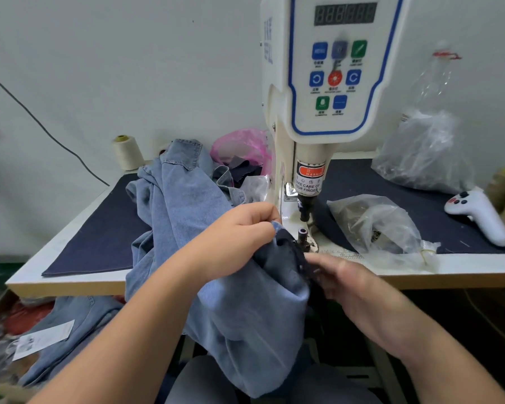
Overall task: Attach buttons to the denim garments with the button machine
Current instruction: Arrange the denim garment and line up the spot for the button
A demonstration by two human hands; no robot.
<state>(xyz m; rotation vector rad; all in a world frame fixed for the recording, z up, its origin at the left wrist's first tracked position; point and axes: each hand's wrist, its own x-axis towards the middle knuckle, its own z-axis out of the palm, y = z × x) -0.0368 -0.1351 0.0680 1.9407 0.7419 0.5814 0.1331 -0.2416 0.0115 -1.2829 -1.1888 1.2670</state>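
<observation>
Table edge (70,284) underlies denim garment (245,310); left grip (242,234) pinches its hem, right grip (353,284) unclear.

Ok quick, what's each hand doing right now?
Left hand: pinching the edge of the denim garment near the button machine.
Right hand: on the garment's dark edge; grip blurred, cannot tell.

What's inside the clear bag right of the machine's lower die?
The clear bag holds a small dark, brassy cluster near its lower middle, probably buttons. Crumpled plastic and glare hide the rest, so count and type can't be told.
</observation>
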